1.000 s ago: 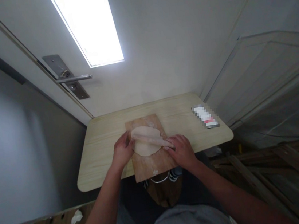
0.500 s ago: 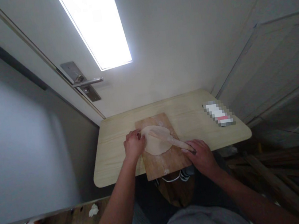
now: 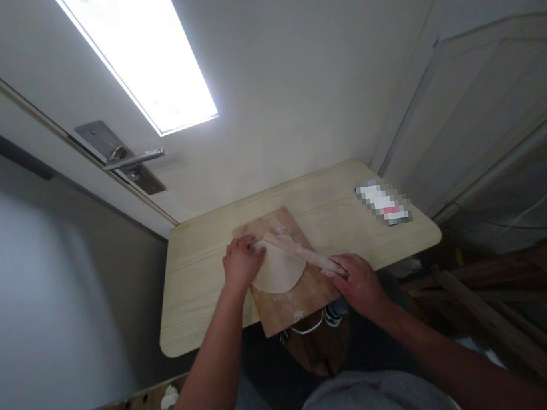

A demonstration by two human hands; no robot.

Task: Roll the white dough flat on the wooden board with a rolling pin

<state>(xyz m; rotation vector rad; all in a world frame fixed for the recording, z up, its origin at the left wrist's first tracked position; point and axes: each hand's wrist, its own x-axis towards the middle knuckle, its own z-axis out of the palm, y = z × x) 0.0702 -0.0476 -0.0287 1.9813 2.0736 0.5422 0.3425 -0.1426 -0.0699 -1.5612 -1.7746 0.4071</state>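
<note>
A flat, pale sheet of dough (image 3: 278,271) lies on a floured wooden board (image 3: 311,298). Across its far right part runs a thin wooden rolling pin (image 3: 313,257), slanting from upper left to lower right. My right hand (image 3: 360,283) is closed around the pin's near end, off the board's right side. At the dough's upper left edge, my left hand (image 3: 241,261) has its fingers curled together and pinches the rim, close to the pin's far tip. Part of the dough's left edge is hidden under those fingers.
The board rests on a light wooden table (image 3: 197,275) against a door with a metal handle (image 3: 134,159). A blurred-out flat object (image 3: 384,202) lies at the table's right end. Below the board's front edge is a brown stool (image 3: 317,350); wooden planks (image 3: 493,304) lie at right.
The rolling pin has moved away from me over the dough, toward its far edge. The dough sits slightly turned and nearer the board's left side. The whole view has shifted a little.
</note>
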